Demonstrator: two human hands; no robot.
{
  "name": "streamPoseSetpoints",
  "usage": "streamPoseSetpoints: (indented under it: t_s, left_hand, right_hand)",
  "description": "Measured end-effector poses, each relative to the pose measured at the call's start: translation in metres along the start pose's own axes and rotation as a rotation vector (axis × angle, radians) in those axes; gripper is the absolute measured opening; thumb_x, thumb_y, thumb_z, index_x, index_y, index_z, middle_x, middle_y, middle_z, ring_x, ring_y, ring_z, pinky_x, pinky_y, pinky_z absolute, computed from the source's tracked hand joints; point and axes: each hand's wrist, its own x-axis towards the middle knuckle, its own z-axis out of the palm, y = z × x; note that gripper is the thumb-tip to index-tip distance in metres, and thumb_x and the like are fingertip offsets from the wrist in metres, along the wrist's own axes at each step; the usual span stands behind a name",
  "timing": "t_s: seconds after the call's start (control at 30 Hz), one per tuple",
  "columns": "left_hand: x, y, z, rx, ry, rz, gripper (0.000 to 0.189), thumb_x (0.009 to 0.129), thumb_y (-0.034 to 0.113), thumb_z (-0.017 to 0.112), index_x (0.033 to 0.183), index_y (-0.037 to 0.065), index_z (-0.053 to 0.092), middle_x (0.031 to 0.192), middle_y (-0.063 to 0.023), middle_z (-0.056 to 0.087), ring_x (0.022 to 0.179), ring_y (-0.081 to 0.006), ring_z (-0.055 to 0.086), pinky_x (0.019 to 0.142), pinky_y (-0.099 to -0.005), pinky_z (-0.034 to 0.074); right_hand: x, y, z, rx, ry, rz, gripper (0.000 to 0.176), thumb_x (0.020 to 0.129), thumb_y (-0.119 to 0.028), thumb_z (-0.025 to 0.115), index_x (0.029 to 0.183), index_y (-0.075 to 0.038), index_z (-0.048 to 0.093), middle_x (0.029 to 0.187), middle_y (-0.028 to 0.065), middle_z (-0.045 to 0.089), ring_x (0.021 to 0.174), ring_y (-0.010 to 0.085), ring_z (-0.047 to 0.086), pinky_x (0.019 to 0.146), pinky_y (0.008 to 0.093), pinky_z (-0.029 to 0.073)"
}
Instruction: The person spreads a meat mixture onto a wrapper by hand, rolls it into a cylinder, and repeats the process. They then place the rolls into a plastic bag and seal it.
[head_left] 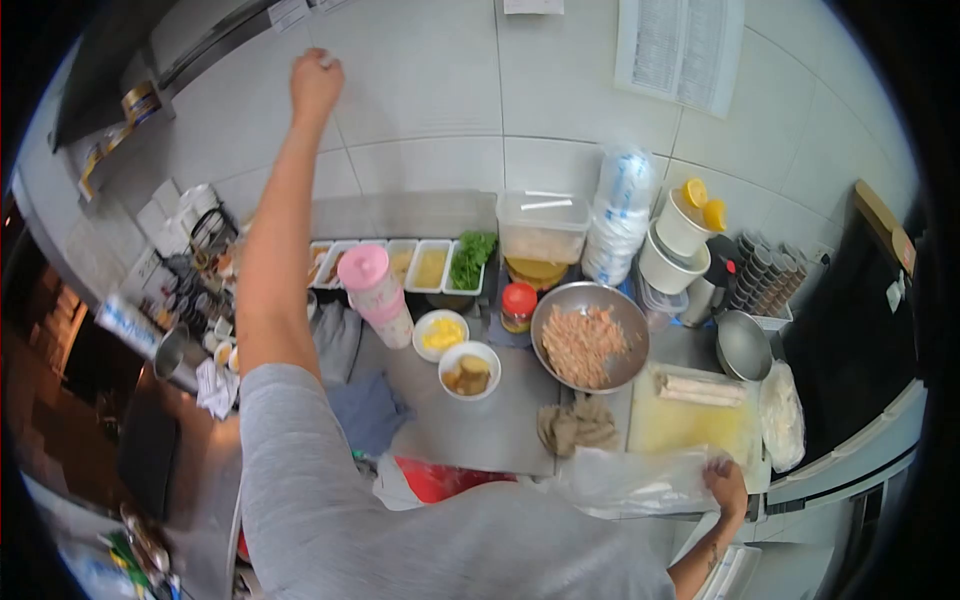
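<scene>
My left hand [316,76] is raised high in front of the tiled wall, its arm stretched out. Its fingers are curled closed, and whatever they may hold is too small to make out. Low on the right, my right hand [727,486] grips the end of a clear plastic bag [640,482], which spreads along the counter's front edge. Just beyond this hand lies a yellow cutting board [690,425] bearing pale wrapped rolls [702,389]. A crumpled brown cloth [578,427] sits beside the board.
A steel bowl [628,350] of shredded pinkish food stands behind the cloth. Two white bowls [487,390], a pink-lidded bottle [380,300] and a red-lidded jar [518,308] are left of it. Ingredient trays [431,268] and stacked cups [616,225] line the back.
</scene>
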Motion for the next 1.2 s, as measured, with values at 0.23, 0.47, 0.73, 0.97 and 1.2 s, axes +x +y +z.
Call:
streamPoseSetpoints:
  t_s: [0.23, 0.47, 0.73, 0.97, 1.2]
  left_hand:
    - [0.120, -0.100, 0.057, 0.249, 0.175, 0.186, 0.055, 0.080, 0.023, 0.064, 0.130, 0.004, 0.047, 0.120, -0.0265, 0.057, 0.109, -0.0415, 0.056, 0.091, -0.0460, 0.047]
    - [0.077, -0.141, 0.060, 0.140, 0.025, 0.346, 0.042, 0.083, 0.004, 0.051, 0.124, -0.003, 0.051, 0.120, -0.0306, 0.055, 0.112, -0.0425, 0.055, 0.096, -0.0472, 0.044]
    - [-0.011, -0.245, -0.149, 0.555, -0.233, 0.201, 0.034, 0.088, 0.021, 0.054, 0.121, 0.014, 0.054, 0.084, -0.0254, 0.064, 0.079, -0.0440, 0.063, 0.070, -0.0522, 0.049]
    - [-0.164, -0.324, -0.287, 0.941, -0.425, -0.191, 0.029, 0.087, 0.014, 0.049, 0.114, 0.012, 0.058, 0.082, -0.0258, 0.066, 0.080, -0.0421, 0.065, 0.068, -0.0542, 0.050]
    - [-0.236, -0.307, -0.347, 1.033, -0.328, -0.435, 0.030, 0.084, 0.014, 0.053, 0.113, 0.012, 0.058, 0.088, -0.0222, 0.068, 0.079, -0.0418, 0.065, 0.069, -0.0520, 0.051]
  right_hand:
    - [-0.035, -0.043, 0.025, -0.315, 0.188, 0.380, 0.039, 0.070, -0.013, 0.062, 0.101, 0.010, 0.057, 0.093, 0.0306, 0.064, 0.092, 0.0399, 0.064, 0.080, 0.0437, 0.048]
    - [0.017, 0.017, 0.044, -0.276, 0.498, 0.140, 0.076, 0.078, -0.008, 0.055, 0.147, 0.002, 0.024, 0.126, 0.0247, 0.055, 0.079, 0.0246, 0.060, 0.068, 0.0328, 0.050]
    - [0.032, -0.109, 0.052, 0.244, 0.194, 0.101, 0.076, 0.080, -0.008, 0.056, 0.149, -0.001, 0.024, 0.146, 0.0158, 0.037, 0.101, 0.0193, 0.051, 0.083, 0.0289, 0.043]
    - [0.026, -0.134, 0.066, 0.298, 0.191, 0.120, 0.078, 0.088, -0.032, 0.062, 0.148, 0.002, 0.025, 0.153, 0.0203, 0.026, 0.141, 0.0279, 0.026, 0.112, 0.0366, 0.022]
    - [0.020, -0.138, 0.069, 0.346, 0.226, 0.135, 0.081, 0.090, -0.045, 0.061, 0.149, -0.004, 0.025, 0.146, 0.0177, 0.040, 0.132, 0.0268, 0.040, 0.108, 0.0358, 0.027]
